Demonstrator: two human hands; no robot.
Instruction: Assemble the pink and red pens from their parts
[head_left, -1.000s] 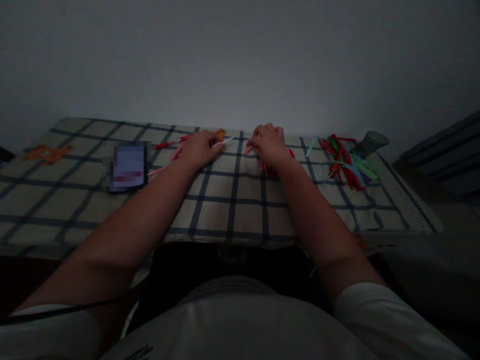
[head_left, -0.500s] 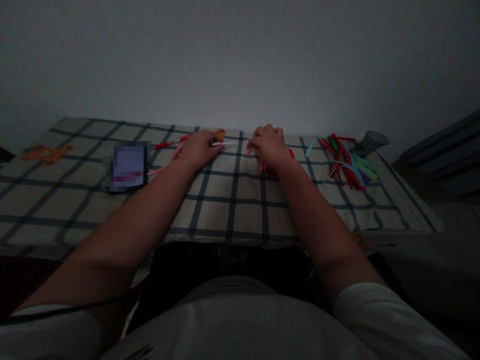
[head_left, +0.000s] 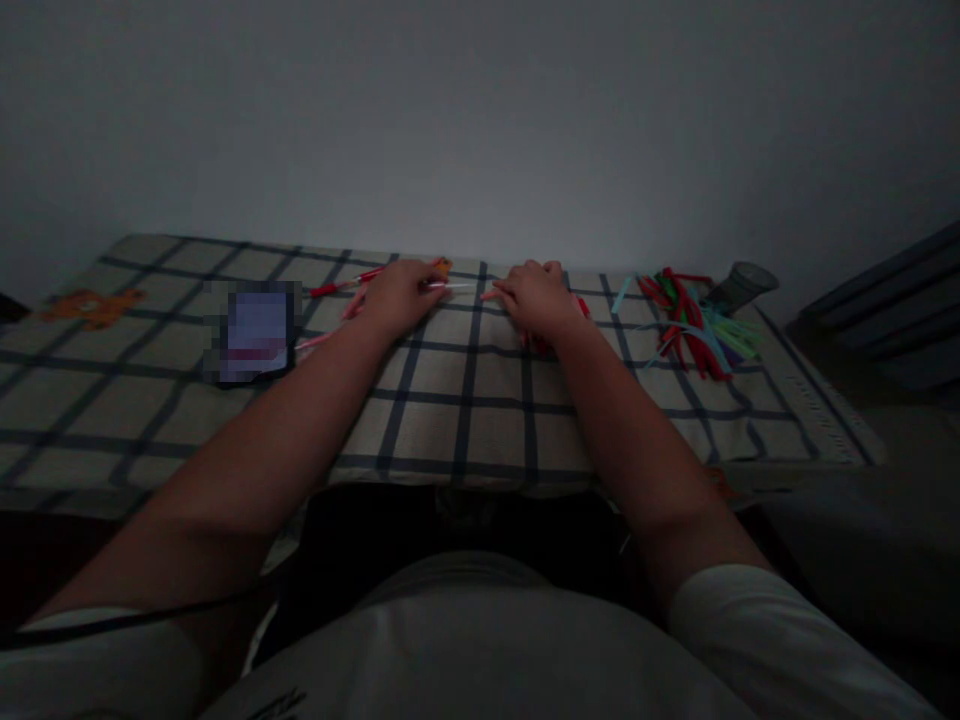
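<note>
My left hand (head_left: 401,295) rests far out on the checked tablecloth (head_left: 465,400), its fingers closed round a thin white stick (head_left: 450,286) that pokes out to the right. My right hand (head_left: 536,298) lies just right of it, fingers curled and pinching the end of a pink strip (head_left: 491,294). The two hands almost meet at the stick's tip. Several red strips (head_left: 541,343) lie under and beside my right hand. Red and pink sticks (head_left: 341,287) lie left of my left hand.
A heap of red, green and blue strips (head_left: 694,320) sits at the right, next to a tipped glass jar (head_left: 739,286). A blurred-out dark rectangle (head_left: 255,332) lies at the left. An orange figure (head_left: 94,303) is printed on the cloth. A wall stands right behind.
My right hand has lowered and flattened a little, reaching left toward the stick's tip. The stick in my left hand has levelled out. My arms have stayed in place.
</note>
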